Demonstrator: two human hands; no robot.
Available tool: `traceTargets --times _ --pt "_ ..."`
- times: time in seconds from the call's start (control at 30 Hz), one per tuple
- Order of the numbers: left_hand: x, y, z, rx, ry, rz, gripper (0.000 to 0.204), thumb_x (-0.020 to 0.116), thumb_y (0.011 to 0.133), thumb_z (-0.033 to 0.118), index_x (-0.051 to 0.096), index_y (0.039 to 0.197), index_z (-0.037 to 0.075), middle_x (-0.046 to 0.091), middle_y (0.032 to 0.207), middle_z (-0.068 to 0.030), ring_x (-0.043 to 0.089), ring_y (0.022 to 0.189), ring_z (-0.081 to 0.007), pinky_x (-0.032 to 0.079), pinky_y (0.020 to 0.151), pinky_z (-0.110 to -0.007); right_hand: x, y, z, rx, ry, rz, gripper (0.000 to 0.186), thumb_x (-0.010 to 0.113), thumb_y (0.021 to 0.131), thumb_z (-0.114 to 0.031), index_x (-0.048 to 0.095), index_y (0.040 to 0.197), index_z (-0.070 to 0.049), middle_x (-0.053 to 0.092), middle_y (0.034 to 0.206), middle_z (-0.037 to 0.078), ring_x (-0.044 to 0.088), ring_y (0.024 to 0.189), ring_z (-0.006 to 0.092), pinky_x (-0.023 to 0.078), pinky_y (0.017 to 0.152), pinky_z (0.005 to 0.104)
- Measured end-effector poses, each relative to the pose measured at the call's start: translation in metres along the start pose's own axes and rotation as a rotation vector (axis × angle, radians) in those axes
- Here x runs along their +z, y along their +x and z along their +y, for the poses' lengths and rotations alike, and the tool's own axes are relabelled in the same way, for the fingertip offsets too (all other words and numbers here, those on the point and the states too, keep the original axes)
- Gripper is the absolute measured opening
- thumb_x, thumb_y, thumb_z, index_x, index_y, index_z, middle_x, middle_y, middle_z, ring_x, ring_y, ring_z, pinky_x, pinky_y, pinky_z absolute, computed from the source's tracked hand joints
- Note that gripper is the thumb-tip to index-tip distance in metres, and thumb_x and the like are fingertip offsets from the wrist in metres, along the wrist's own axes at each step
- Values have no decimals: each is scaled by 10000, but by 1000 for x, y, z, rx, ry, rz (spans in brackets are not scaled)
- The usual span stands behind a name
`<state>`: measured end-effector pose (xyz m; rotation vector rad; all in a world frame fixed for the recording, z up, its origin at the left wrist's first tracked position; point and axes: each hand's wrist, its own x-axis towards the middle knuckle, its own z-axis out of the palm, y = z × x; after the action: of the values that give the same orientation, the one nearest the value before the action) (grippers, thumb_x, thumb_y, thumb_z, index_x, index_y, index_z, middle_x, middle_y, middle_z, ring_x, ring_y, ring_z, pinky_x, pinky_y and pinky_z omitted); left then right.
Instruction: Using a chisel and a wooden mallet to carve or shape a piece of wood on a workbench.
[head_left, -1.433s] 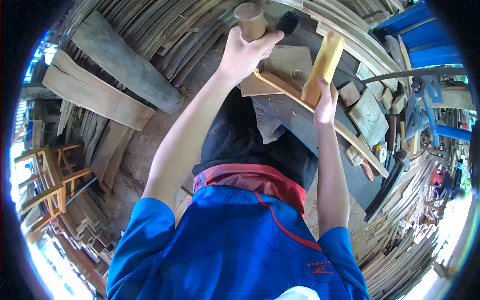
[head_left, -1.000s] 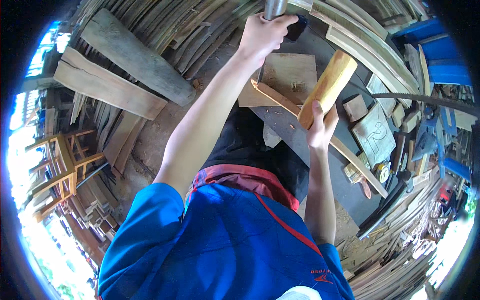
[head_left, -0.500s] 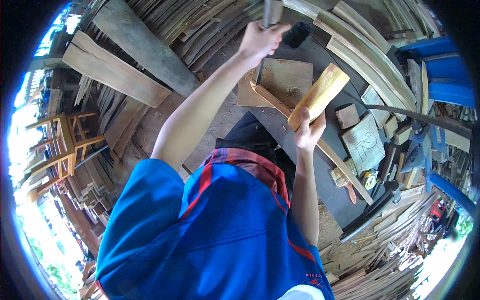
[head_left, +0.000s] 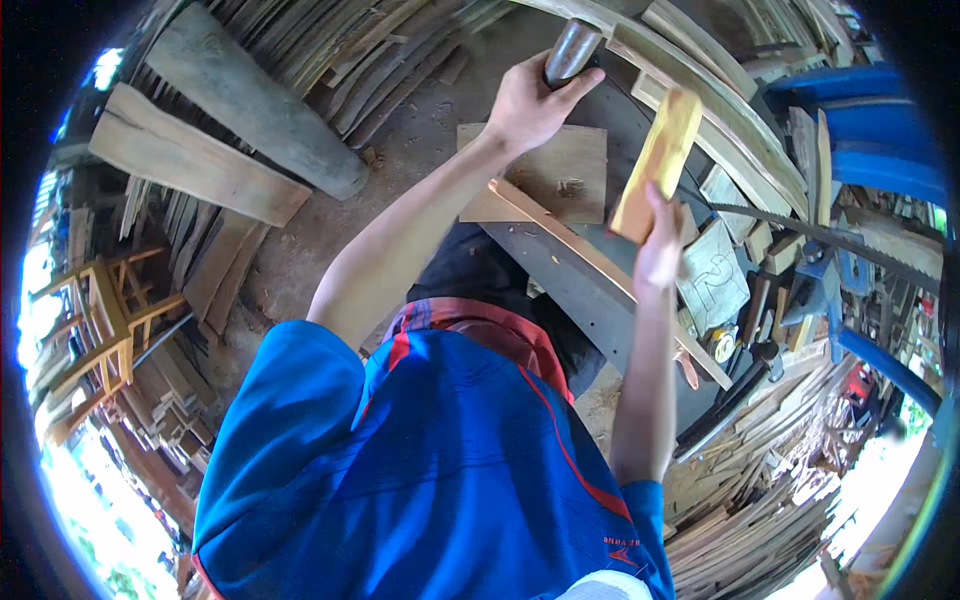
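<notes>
My left hand (head_left: 532, 108) is closed round a chisel (head_left: 574, 54). Its thick, dark, round handle sticks out above my fist, tilted to the right, while the blade is hidden behind hand and forearm. In my right hand (head_left: 660, 238) is a yellowish wooden block (head_left: 664, 150), gripped near its lower end and held up, apart from the chisel. Beneath both hands a long narrow wood strip (head_left: 570, 238) lies slantwise over the dark workbench (head_left: 545, 262). The far end of the strip rests at a flat rectangular board (head_left: 578, 150) with a few shavings on it.
Right of the bench centre lie a pale board with a drawn outline (head_left: 714, 280), a tape measure (head_left: 722, 342), a brush (head_left: 686, 368) and a hammer (head_left: 766, 356). A saw blade (head_left: 830, 238) juts in from the right. Planks (head_left: 200, 155) and a wooden chair (head_left: 105, 320) stand left.
My right hand has swung the wooden block rightward and more upright, away from the strip. The chisel handle now leans right, and its blade, visible before, is out of sight. The view has shifted slightly.
</notes>
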<state>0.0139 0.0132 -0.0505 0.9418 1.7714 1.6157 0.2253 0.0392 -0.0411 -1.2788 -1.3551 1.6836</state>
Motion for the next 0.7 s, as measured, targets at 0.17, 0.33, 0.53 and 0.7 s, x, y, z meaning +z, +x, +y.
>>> traceTargets --times 0.17,0.33,0.53,0.7 --pt "3 -6 5 32 74 1 359 704 860 348 623 913 2 513 551 -66 466 533 -121 420 527 -301 -4 8 -134 -245 -431 -151 495 659 815 -419 624 1113 -26 612 964 101 607 897 193 520 586 338" --pt "4 -12 0 146 109 39 285 689 833 272 612 870 0 521 542 -95 477 493 -161 429 516 -325 22 12 -170 -109 -514 -335 437 606 851 -447 674 1026 -53 602 865 114 608 759 159 451 458 304" --pt "-1 -8 -3 118 46 26 254 685 812 243 611 832 1 528 542 -95 503 490 -148 431 508 -331 36 17 -191 -217 -371 -348 436 623 838 -477 685 943 -58 594 732 69 579 528 155 421 391 277" --pt "1 -20 -8 190 32 38 230 685 807 218 602 818 4 559 570 -108 537 524 -135 453 541 -326 39 17 -196 -145 -458 -376 461 609 861 -459 631 1066 -47 596 891 116 617 705 168 475 478 294"
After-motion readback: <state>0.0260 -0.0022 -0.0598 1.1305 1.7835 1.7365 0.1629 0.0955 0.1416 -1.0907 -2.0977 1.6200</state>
